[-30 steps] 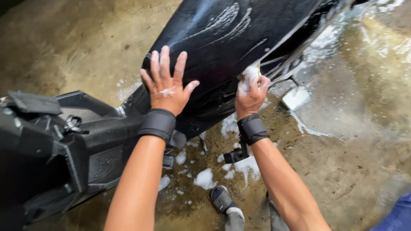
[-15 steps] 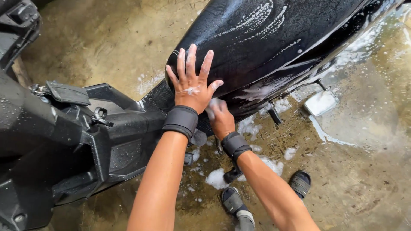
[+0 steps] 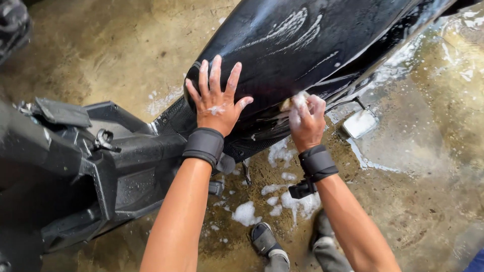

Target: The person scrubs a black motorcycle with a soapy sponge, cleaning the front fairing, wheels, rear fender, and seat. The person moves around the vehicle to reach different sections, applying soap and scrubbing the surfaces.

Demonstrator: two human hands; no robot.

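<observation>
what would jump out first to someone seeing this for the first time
The black scooter body, wet and streaked with suds, fills the upper middle. The left hand lies flat and spread on it, while the right hand has a grip on a soapy sponge at its lower edge. Foam dots the wet concrete floor below.

Scooter seat (image 3: 302, 45) was glossy black with white soap streaks. Wristbands (image 3: 204, 145) were dark grey, and the floor (image 3: 116, 55) was wet brown-tan with white foam patches (image 3: 245, 213).

Left hand (image 3: 217, 108) flat with fingers spread toward 12 o'clock; right hand (image 3: 306, 121) at its 3 o'clock, fist closed, both wrists banded.
</observation>
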